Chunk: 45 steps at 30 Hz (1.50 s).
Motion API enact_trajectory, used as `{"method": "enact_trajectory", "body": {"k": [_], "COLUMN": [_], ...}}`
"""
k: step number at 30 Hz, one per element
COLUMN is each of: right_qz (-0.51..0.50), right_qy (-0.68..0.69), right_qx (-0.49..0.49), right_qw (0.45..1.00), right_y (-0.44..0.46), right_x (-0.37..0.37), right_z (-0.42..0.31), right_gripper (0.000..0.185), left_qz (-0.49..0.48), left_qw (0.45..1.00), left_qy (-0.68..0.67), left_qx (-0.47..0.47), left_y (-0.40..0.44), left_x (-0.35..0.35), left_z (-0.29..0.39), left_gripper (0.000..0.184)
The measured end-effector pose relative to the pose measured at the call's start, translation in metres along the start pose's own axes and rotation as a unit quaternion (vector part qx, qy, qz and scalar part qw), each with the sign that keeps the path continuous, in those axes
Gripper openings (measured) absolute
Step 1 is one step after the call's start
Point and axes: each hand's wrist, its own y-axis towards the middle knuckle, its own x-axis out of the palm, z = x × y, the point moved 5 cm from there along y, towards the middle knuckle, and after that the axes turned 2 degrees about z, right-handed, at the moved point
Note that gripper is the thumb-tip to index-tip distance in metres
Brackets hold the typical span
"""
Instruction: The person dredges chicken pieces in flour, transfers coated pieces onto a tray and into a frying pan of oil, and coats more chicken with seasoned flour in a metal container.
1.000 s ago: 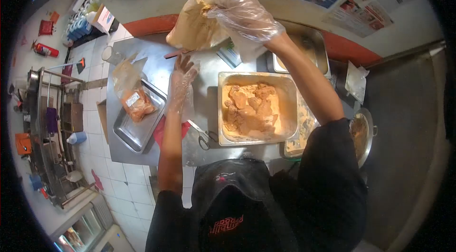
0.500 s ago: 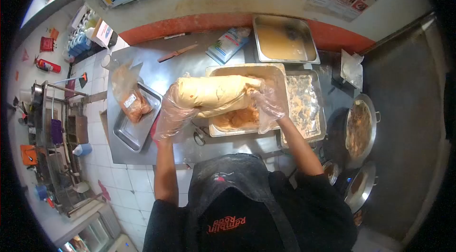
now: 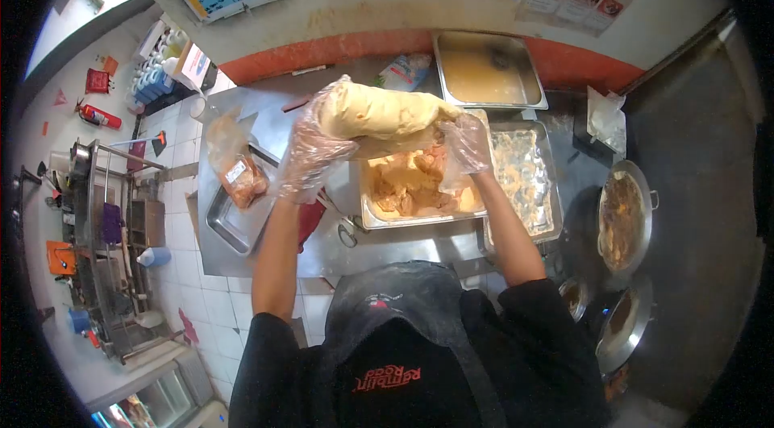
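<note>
Both my hands wear clear plastic gloves. Between them, a large clear plastic bag of pale yellow powder or batter (image 3: 379, 114) lies on its side in the air; which it is I cannot tell. My left hand (image 3: 313, 142) grips its left end, and my right hand (image 3: 468, 146) closes around the narrower right end. Below is a deep steel pan (image 3: 427, 221) with yellowish, coated lumps (image 3: 407, 178), probably raw chicken pieces. The bag hides the pan's far side.
At left, a steel tray (image 3: 222, 222) bears a bag of reddish meat (image 3: 246, 180). Scissors (image 3: 348, 233) lie near the pan. Right of it stands a floury tray (image 3: 520, 178); behind is a pan of yellowish liquid (image 3: 484, 73). Large woks (image 3: 625, 218) stand far right.
Both hands have lifted the bag up and away from me, uncovering more of the lumps in the pan. The view has shifted slightly.
</note>
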Motion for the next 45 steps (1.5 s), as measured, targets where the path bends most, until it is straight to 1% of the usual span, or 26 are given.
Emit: {"method": "enact_trajectory", "body": {"k": [2, 4, 6, 7, 10, 12, 14, 15, 18, 20, 23, 26, 27, 28, 30, 31, 32, 34, 35, 36, 37, 39, 40, 43, 44, 45], "right_qz": [0.014, 0.02, 0.008, 0.007, 0.027, 0.001, -0.096, -0.11, -0.128, -0.141, -0.086, -0.04, -0.039, -0.035, -0.05, -0.057, -0.088, -0.116, -0.12, -0.127, -0.132, -0.192, -0.245, -0.287, -0.286, -0.292], "right_qy": [-0.074, -0.113, -0.142, -0.052, -0.079, -0.007, -0.013, 0.039, 0.109, 0.042, 0.019, 0.008, -0.044, -0.044, 0.108, -0.237, -0.236, -0.377, -0.374, -0.378, -0.376, -0.394, -0.413, -0.413, -0.416, -0.405], "right_qx": [-0.053, -0.062, -0.045, -0.023, 0.01, -0.026, 0.055, 0.055, 0.048, 0.052, 0.005, -0.014, 0.015, 0.01, -0.117, -0.172, -0.094, -0.226, -0.237, -0.365, -0.48, -0.42, -0.365, -0.419, -0.421, -0.425], "right_qw": [0.996, 0.991, 0.989, 0.998, 0.996, 1.0, 0.994, 0.992, 0.985, 0.988, 0.996, 0.999, 0.998, 0.998, 0.986, 0.954, 0.963, 0.891, 0.889, 0.842, 0.782, 0.794, 0.797, 0.756, 0.754, 0.754], "right_y": [-0.001, -0.001, -0.002, -0.007, -0.043, -0.047, -0.053, -0.054, -0.059, -0.043, -0.021, 0.004, -0.001, -0.002, 0.008, 0.009, 0.011, 0.027, 0.04, 0.047, 0.046, 0.035, 0.038, 0.071, 0.084, 0.096], "right_x": [-0.021, -0.043, -0.056, -0.053, -0.045, -0.034, -0.009, 0.007, 0.041, 0.044, 0.035, 0.004, -0.006, -0.013, -0.022, -0.021, -0.017, -0.005, 0.005, 0.017, 0.026, 0.06, 0.083, 0.13, 0.143, 0.154], "right_z": [-0.008, -0.006, -0.001, 0.005, -0.009, 0.027, 0.046, 0.058, 0.039, 0.043, 0.006, 0.016, -0.001, 0.003, 0.001, -0.038, -0.051, -0.061, -0.07, -0.091, -0.108, -0.182, -0.209, -0.246, -0.253, -0.26], "right_gripper": [0.025, 0.025, 0.027, 0.026, 0.027, 0.026, 0.032, 0.027, 0.026, 0.031, 0.025, 0.026, 0.022, 0.022, 0.02, 0.02, 0.027, 0.031, 0.031, 0.031, 0.032, 0.032, 0.031, 0.031, 0.031, 0.03], "left_qz": [-0.021, -0.032, -0.04, -0.039, -0.041, -0.039, -0.025, -0.032, -0.053, -0.063, -0.042, -0.024, -0.025, -0.028, -0.012, 0.017, 0.049, 0.133, 0.143, 0.148, 0.196, 0.152, 0.149, 0.137, 0.127, 0.165], "left_qw": [1.0, 0.999, 0.997, 0.997, 0.998, 0.996, 0.988, 0.988, 0.99, 0.99, 0.995, 0.998, 0.997, 0.997, 0.994, 0.992, 0.989, 0.961, 0.952, 0.94, 0.939, 0.933, 0.907, 0.836, 0.791, 0.784], "left_qy": [0.016, 0.017, -0.041, -0.043, -0.008, -0.014, -0.072, -0.033, 0.05, 0.073, 0.059, 0.045, -0.06, -0.061, -0.088, -0.105, -0.121, -0.167, -0.207, -0.247, -0.253, -0.284, -0.364, -0.519, -0.592, -0.584], "left_qx": [0.006, 0.012, -0.052, -0.042, -0.043, -0.074, -0.134, -0.148, -0.121, -0.103, -0.07, -0.028, -0.044, -0.039, -0.063, -0.067, -0.072, -0.174, -0.177, -0.182, -0.126, -0.158, -0.15, -0.116, -0.094, -0.132], "left_y": [0.006, 0.008, 0.004, 0.003, -0.009, -0.021, -0.028, -0.028, -0.027, -0.023, -0.008, 0.005, 0.004, 0.0, -0.012, -0.02, -0.03, -0.055, -0.061, -0.066, -0.071, -0.087, -0.078, -0.042, -0.029, -0.015], "left_x": [0.011, 0.029, 0.04, 0.041, 0.031, 0.018, 0.01, 0.001, -0.021, -0.028, -0.027, -0.02, -0.013, -0.01, -0.01, -0.009, -0.008, -0.006, -0.002, 0.003, 0.001, -0.011, 0.0, 0.011, 0.01, 0.004], "left_z": [-0.028, -0.029, -0.033, -0.038, -0.033, -0.023, 0.009, 0.021, 0.049, 0.047, 0.027, 0.002, -0.008, -0.015, -0.032, -0.05, -0.063, -0.072, -0.069, -0.068, -0.089, -0.14, -0.109, -0.049, -0.046, -0.069], "left_gripper": [0.097, 0.096, 0.094, 0.092, 0.09, 0.087, 0.087, 0.088, 0.086, 0.085, 0.085, 0.086, 0.085, 0.085, 0.073, 0.067, 0.061, 0.056, 0.053, 0.05, 0.047, 0.049, 0.052, 0.061, 0.067, 0.073]}}
